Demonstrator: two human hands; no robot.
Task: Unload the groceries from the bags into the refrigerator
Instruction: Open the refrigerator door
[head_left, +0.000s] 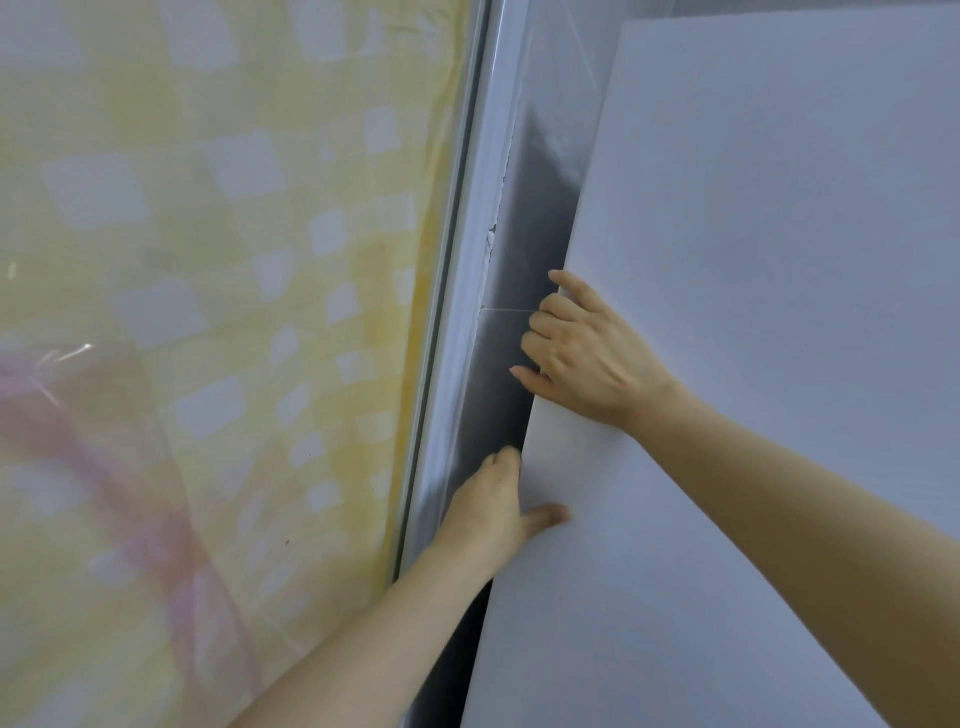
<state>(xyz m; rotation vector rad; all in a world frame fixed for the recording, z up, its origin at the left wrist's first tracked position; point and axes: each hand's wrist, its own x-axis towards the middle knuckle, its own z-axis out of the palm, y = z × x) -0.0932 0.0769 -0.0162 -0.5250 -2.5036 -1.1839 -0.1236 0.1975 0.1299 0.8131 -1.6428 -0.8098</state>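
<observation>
Your right hand (587, 353) curls its fingers round the refrigerator door (779, 234) edge, mid-frame; your left hand (493, 504) pinches it just below.

Narrow dark gap (478, 649) — white door (779, 260) right, pale frame (467, 260) left

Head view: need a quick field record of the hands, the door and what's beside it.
door: white, fills the right side; interior not visible
left hand: grips the door's left edge, thumb on the front, fingers behind
right hand: grips the same edge above the left hand, fingers curled round it
beside door: grey panel, then yellow checked cloth further left
</observation>
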